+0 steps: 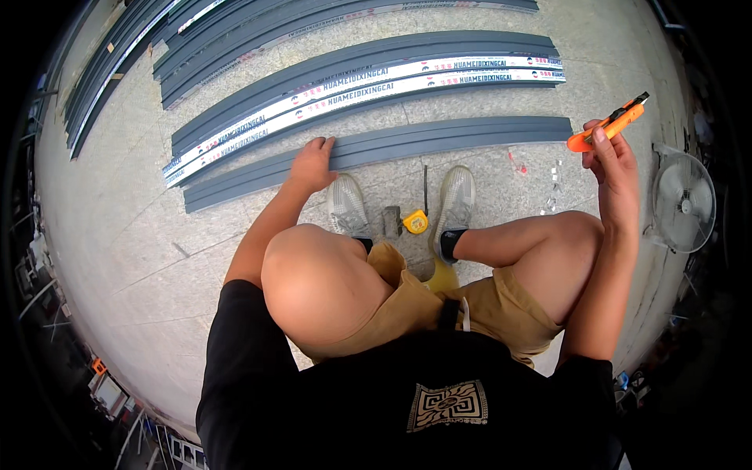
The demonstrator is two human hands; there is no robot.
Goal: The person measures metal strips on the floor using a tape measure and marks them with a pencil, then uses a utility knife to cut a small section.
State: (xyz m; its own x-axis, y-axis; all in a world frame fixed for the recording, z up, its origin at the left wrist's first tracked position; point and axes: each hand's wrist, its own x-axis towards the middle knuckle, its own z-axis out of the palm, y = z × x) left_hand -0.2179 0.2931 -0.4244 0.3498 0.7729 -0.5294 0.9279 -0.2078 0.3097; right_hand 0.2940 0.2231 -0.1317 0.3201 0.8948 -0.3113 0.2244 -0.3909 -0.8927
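Note:
My right hand, raised at the right, is closed around an orange utility knife with a black slider. Its tip points up and to the right, and I cannot make out how far any blade sticks out. My left hand is down on the nearest dark grey profile, its fingers bent over the strip and its thumb by the near edge. This long grooved profile lies across the floor just beyond my shoes. Behind it rest more grey profiles with white printed film strips.
Between my shoes lie a yellow tape measure, a small grey block and a thin dark stick. Small white scraps dot the floor at right, near a round fan. More profile bundles lie at the far left.

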